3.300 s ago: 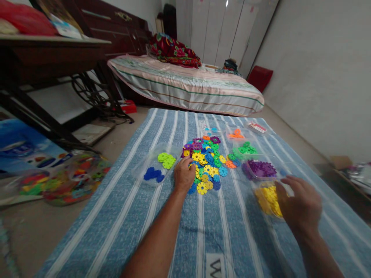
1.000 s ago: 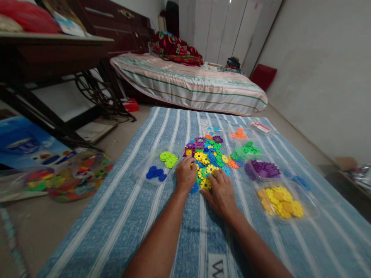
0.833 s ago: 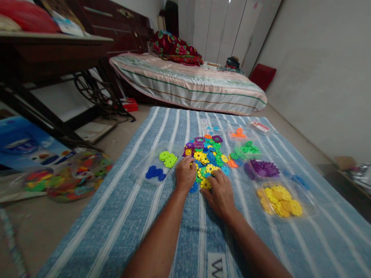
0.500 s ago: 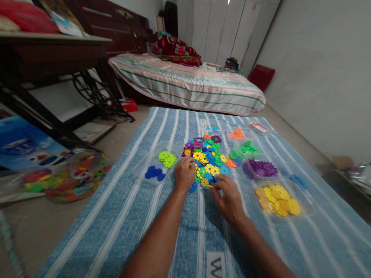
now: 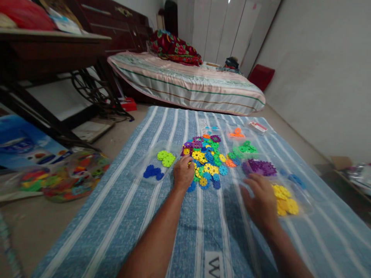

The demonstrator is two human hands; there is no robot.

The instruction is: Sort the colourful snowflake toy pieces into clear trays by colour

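The right hand (image 5: 259,204), its grip not discernible, had been carried from the mixed pile (image 5: 206,162) to the yellow discs (image 5: 284,199) at four o'clock, suggesting a delivery, while the left hand (image 5: 183,173) stayed curled at the pile's edge.

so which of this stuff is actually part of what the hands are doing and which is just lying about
In hand:
left hand on mixed pile of plastic flower discs
right hand at clear tray of yellow discs
purple discs tray
lime and blue discs tray

Lying about:
striped mattress
bag of bright toys
red box
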